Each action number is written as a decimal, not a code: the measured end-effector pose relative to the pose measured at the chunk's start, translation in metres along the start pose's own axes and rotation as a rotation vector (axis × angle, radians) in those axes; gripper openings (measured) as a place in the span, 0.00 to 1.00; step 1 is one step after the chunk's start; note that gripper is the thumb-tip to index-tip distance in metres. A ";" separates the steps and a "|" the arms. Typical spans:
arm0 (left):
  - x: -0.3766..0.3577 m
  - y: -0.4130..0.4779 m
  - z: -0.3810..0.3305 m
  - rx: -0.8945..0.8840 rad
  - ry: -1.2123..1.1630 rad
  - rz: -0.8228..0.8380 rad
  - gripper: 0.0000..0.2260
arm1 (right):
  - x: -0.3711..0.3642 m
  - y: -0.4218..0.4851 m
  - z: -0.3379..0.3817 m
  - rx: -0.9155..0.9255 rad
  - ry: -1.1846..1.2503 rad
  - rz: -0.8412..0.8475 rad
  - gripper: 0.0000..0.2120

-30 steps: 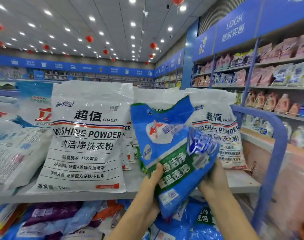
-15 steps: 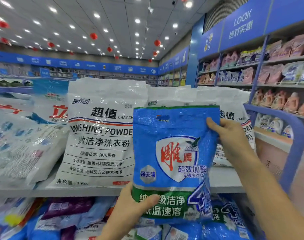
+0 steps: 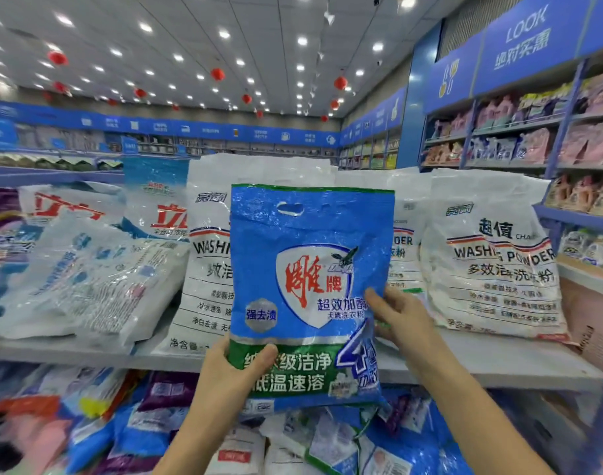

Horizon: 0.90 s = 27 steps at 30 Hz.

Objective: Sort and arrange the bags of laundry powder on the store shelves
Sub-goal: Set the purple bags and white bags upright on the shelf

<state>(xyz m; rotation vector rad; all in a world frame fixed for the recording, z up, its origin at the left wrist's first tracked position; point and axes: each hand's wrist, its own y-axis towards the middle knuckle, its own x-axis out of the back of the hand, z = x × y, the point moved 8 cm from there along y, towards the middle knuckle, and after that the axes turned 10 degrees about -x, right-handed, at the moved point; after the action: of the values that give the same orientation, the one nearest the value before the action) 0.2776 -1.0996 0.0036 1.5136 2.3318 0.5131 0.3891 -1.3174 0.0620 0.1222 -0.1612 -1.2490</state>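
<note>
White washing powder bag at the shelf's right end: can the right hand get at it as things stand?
Probably, once freed: the right hand pinches the blue bag by its edge, but the white bag stands just beyond it with nothing between.

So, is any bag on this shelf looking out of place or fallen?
Yes. On the shelf's left, the clear-wrapped bags lie tipped over, while the white washing powder bags stand upright. The bags below are jumbled.
</note>
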 end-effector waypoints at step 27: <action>0.263 -0.165 -0.100 -0.032 0.641 -0.653 0.15 | -0.360 -0.081 -0.099 -0.549 0.466 0.751 0.14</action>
<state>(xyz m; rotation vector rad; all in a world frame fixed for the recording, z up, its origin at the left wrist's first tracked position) -0.0030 -0.9329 -0.0009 0.5178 3.0549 0.9310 0.2215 -0.9999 -0.0700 -0.1200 0.5035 -0.4571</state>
